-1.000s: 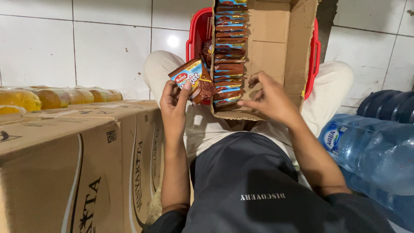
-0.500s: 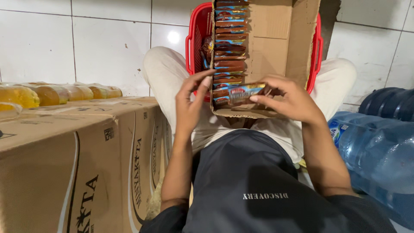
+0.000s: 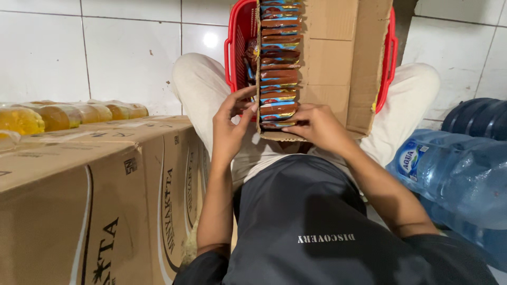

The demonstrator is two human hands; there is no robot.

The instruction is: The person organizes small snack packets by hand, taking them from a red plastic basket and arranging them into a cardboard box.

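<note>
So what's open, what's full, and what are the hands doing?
Cardboard box: open, flaps up, sitting in the red basket.
Snack packets: lined up in one row along the box's left side.
Left hand: fingers spread, touching the nearest packets.
Right hand: pressing the nearest packet.
Water jug: lying down.

I count two hands in view — my left hand (image 3: 229,129) and my right hand (image 3: 317,126) — both at the near end of one open cardboard box (image 3: 338,63), which sits in one red basket (image 3: 235,47). Inside that box runs one row of snack packets (image 3: 279,63); about eleven show, though the packed edges blur together. Beside me stand two big cardboard cartons (image 3: 95,200), two blue water jugs (image 3: 459,174), and at least four yellow oil pouches (image 3: 74,115) — more may lie hidden.
</note>
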